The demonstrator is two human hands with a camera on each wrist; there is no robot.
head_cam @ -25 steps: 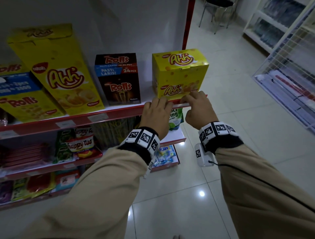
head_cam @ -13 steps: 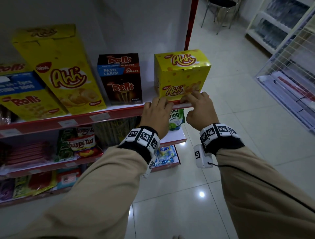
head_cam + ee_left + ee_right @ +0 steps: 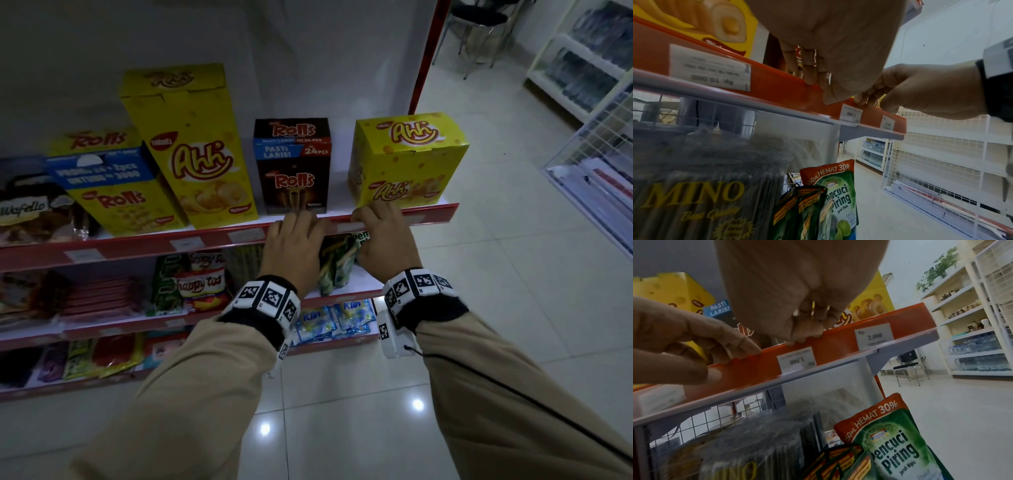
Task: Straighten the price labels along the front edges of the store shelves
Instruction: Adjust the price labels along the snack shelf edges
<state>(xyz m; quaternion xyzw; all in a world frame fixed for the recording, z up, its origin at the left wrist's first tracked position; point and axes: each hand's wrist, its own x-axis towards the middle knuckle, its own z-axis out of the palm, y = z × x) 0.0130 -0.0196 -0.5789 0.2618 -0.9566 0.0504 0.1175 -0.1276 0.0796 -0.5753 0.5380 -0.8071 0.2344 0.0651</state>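
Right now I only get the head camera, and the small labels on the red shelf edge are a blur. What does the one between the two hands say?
Observer: In the right wrist view the 1.500 label sits upside down in the red strip.
Visitor: And the one further right?
Observer: The 2.000 label reads Rp. 2.000, right way up.
Visitor: What are the fingers doing?
Observer: The right hand curls its fingers over the strip's top edge, just above the 1.500 label. The left hand pinches the strip, with its thumb on the front.
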